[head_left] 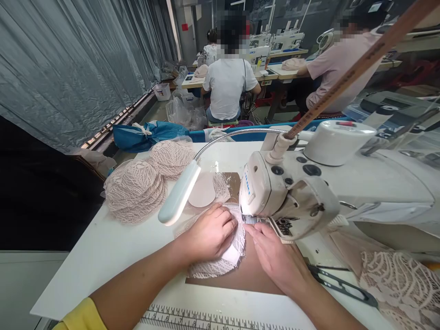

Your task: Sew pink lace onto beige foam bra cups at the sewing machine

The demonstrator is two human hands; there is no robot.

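Note:
A pale pink lace cup piece [220, 266] lies on the brown plate [261, 275] in front of the white sewing machine [264, 183], its curved edge by the presser foot [250, 220]. Across its top rests my left hand [213, 231], fingers bent together and gripping the fabric. My right hand [271, 250] is at the right edge of the same piece, its index fingertip on the rim close to the foot. The other right fingers are curled together, and part of that hand is beneath the machine head. A plain beige cup [202, 190] lies behind my left hand.
Stacked lace cups [135, 192] sit at the table's left, with a lamp [180, 192] bending over nearby. More lace [402, 279] and a dark flat tool [343, 284] lie at right. A ruler strip [206, 318] runs along the front. People [227, 87] sit ahead at other machines.

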